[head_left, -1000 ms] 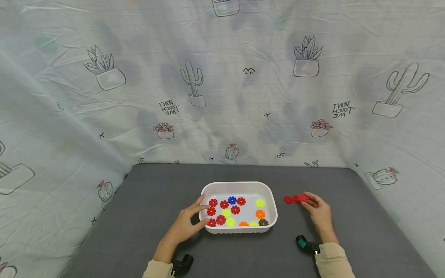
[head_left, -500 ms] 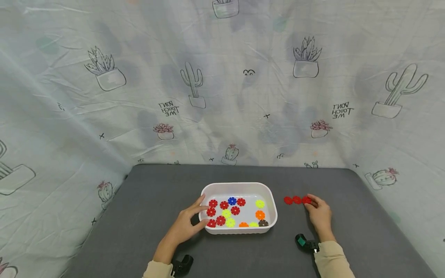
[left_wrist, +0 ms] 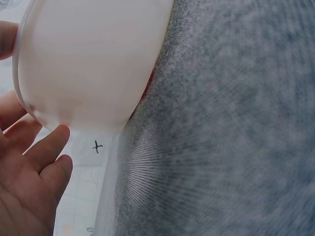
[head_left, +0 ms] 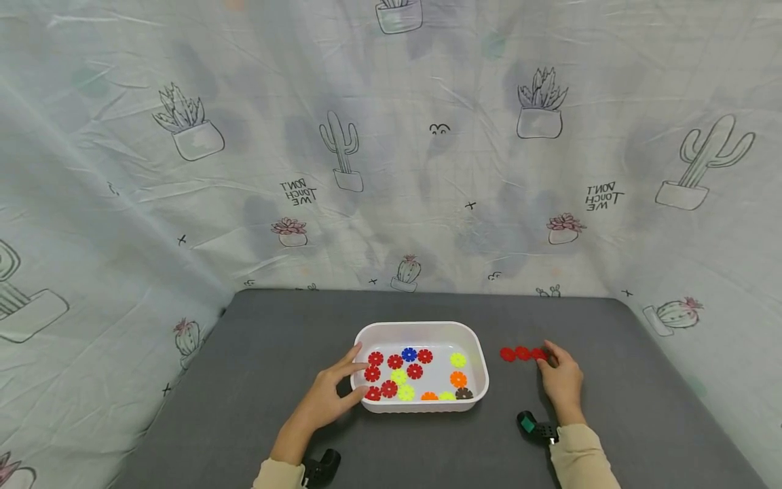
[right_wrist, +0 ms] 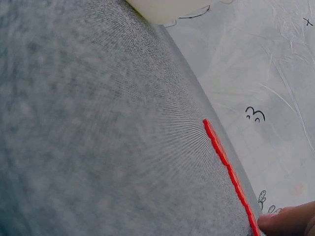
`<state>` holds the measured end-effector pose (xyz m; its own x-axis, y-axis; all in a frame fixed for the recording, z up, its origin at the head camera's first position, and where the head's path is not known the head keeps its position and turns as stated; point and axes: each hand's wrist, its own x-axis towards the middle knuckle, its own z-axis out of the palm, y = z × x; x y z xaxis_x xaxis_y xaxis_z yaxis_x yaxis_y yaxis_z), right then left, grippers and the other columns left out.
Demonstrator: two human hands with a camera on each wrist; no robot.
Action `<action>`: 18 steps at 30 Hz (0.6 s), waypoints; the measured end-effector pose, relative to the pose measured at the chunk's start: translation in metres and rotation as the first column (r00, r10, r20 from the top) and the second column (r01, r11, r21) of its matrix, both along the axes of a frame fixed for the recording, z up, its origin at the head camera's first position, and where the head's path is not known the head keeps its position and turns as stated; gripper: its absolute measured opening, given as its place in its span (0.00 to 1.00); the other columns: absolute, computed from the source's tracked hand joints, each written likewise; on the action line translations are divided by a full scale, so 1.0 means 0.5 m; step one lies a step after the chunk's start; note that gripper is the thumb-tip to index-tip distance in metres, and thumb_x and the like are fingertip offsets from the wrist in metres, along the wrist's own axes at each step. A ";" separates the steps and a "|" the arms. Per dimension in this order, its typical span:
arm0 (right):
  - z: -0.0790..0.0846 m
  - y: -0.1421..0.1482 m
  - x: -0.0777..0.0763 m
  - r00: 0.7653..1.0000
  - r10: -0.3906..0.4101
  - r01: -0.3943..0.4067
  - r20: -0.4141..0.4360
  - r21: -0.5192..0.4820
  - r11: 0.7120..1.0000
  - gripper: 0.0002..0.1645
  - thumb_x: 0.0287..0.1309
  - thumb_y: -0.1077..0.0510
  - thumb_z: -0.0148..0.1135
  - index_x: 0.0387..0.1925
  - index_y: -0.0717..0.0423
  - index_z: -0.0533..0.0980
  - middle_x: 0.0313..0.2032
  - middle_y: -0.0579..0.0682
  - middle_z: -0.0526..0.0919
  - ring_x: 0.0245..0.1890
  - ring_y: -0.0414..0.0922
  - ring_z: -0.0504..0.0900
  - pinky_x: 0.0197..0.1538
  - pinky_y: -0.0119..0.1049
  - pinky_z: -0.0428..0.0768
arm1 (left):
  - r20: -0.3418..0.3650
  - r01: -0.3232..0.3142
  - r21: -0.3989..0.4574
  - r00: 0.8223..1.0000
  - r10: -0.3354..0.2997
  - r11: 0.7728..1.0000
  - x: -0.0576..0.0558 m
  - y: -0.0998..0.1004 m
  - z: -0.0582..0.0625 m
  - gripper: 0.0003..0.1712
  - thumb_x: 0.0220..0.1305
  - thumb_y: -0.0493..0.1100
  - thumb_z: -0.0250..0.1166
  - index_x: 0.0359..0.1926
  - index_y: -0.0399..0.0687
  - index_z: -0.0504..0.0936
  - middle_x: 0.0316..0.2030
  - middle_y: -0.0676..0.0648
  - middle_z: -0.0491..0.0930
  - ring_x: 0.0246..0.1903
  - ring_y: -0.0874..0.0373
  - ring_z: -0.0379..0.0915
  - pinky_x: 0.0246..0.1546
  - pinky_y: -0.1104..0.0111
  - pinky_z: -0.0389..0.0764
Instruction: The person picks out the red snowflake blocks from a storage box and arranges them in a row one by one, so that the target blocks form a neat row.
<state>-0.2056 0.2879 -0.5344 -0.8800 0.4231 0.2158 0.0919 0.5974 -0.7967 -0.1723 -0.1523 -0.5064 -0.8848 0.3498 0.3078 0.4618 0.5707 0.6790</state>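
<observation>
In the head view my left hand (head_left: 330, 392) grips the left side of a white plastic tray (head_left: 421, 406), its thumb and forefinger over the rim. The left wrist view has the other fingers (left_wrist: 55, 142) at the tray's outer wall. Inside lie red, yellow-green, orange, blue and dark notched discs, such as a blue snowflake disc (head_left: 408, 354). Right of the tray, red snowflake discs (head_left: 522, 353) form a row flat on the table. My right hand (head_left: 561, 380) pinches the rightmost disc (head_left: 538, 354) between thumb and forefinger. The right wrist view shows the row edge-on as a red strip (right_wrist: 229, 172).
A grey cloth covers the table (head_left: 293, 326). Behind it and at both sides hangs a pale curtain (head_left: 391, 170) printed with cacti. Black camera mounts sit at the left wrist (head_left: 322, 468) and right wrist (head_left: 537, 428).
My right hand has shifted slightly right and the third red disc now lies at the right end of the row, where it overlapped the second before. The left hand and tray stay put.
</observation>
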 end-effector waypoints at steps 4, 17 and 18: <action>0.004 0.001 0.002 1.000 0.017 -0.016 0.025 -0.045 0.999 0.28 0.59 0.66 0.58 0.62 0.67 0.67 0.61 0.69 0.69 0.59 0.65 0.70 0.57 0.55 0.72 | 0.006 -0.001 0.003 1.000 0.001 1.000 0.000 -0.001 -0.002 0.25 0.57 0.49 0.66 0.55 0.45 0.80 0.70 0.48 0.60 0.67 0.48 0.60 0.61 0.44 0.65; 0.056 -0.052 0.012 0.980 0.189 -0.192 -0.056 -0.049 0.980 0.33 0.59 0.59 0.63 0.64 0.66 0.65 0.62 0.67 0.69 0.62 0.62 0.69 0.59 0.55 0.70 | 0.016 -0.009 0.003 1.000 0.008 1.000 0.000 0.000 0.000 0.27 0.57 0.52 0.66 0.56 0.46 0.79 0.70 0.49 0.60 0.67 0.50 0.60 0.61 0.44 0.65; 0.061 -0.059 0.013 0.976 0.205 -0.208 -0.068 -0.048 0.977 0.33 0.58 0.59 0.63 0.63 0.66 0.65 0.62 0.68 0.69 0.62 0.62 0.69 0.60 0.55 0.69 | 0.016 -0.009 0.002 1.000 0.008 1.000 0.000 0.000 0.000 0.27 0.57 0.52 0.66 0.56 0.46 0.79 0.70 0.50 0.60 0.67 0.50 0.60 0.61 0.44 0.65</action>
